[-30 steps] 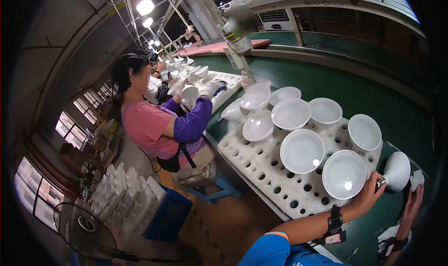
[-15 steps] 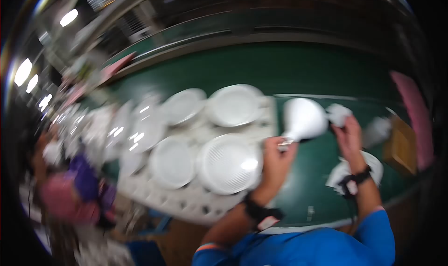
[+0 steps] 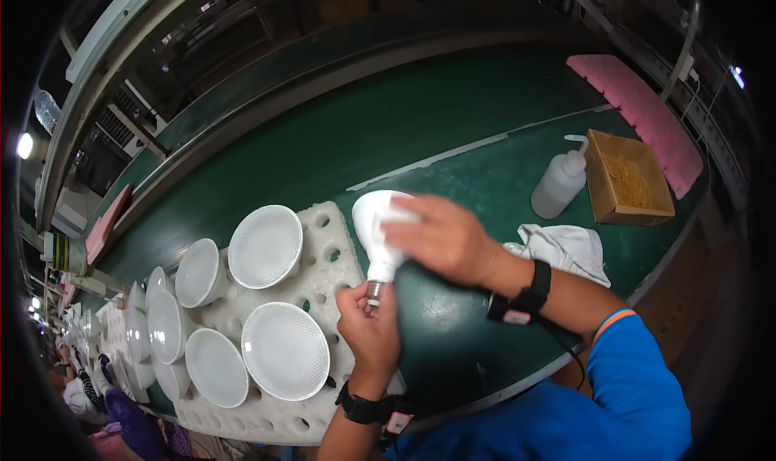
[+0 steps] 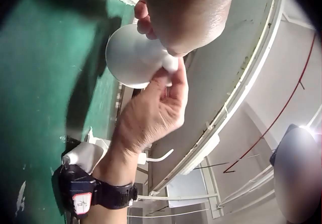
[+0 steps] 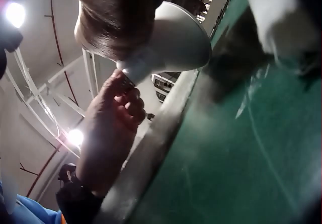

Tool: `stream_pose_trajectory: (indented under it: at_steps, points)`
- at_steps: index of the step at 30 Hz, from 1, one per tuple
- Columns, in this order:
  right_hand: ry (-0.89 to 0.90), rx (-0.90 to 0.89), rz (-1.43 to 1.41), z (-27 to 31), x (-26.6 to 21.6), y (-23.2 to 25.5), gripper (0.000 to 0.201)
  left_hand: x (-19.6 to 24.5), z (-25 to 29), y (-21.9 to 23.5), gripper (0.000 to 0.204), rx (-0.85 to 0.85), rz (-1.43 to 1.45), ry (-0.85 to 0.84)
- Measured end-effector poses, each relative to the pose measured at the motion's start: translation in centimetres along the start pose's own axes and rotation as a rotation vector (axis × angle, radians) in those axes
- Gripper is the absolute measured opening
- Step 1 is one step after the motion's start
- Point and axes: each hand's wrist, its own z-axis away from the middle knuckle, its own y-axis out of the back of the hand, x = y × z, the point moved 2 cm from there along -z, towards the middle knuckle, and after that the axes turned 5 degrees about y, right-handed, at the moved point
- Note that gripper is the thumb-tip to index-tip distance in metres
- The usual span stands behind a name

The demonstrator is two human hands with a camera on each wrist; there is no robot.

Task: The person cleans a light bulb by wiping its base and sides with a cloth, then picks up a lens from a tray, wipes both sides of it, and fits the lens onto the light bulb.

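Observation:
A white reflector lamp [image 3: 370, 225] is upright in the head view, wide end up. My left hand [image 3: 370, 332] pinches its metal base [image 3: 375, 290] from below. My right hand [image 3: 444, 239] lies against the lamp's side near the neck. The left wrist view shows the right hand's [image 4: 151, 116] thumb and finger pinching a small white wipe [image 4: 170, 63] beside the lamp [image 4: 128, 58]. In the right wrist view, the left hand's [image 5: 110, 128] fingers are curled round the base under the lamp [image 5: 183, 43].
Several lamps [image 3: 285, 351] stand face up in a holed white foam tray [image 3: 323, 279] on the left. To the right are a crumpled white cloth [image 3: 566, 249], a squeeze bottle [image 3: 559, 188], an open cardboard box [image 3: 626, 212] and pink foam [image 3: 638, 109]. Another person sits at lower left [image 3: 125, 421].
The head view has swung right, from the row of workers to the bottle and box. My right hand, earlier apart from the lamp with the wipe, is now against the lamp. My left hand keeps its pinch.

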Motion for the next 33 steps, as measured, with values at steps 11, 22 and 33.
stream_pose_trajectory:
  at_steps: [11, 22, 33]
  points:
    - [-0.138, 0.022, 0.069, -1.0, 1.7, 0.4, 0.019, -0.2, 0.4, -0.1, 0.024, 0.085, -0.025, -0.08]
    - [-0.363, 0.092, -0.119, 0.3, 2.1, 0.7, 0.022, -0.1, 0.0, -0.1, 0.025, -0.001, 0.078, -0.047]
    - [-0.214, 0.036, 0.045, 1.1, -1.6, 1.3, 0.022, -0.5, 0.3, 0.0, 0.026, -0.037, 0.189, -0.017]
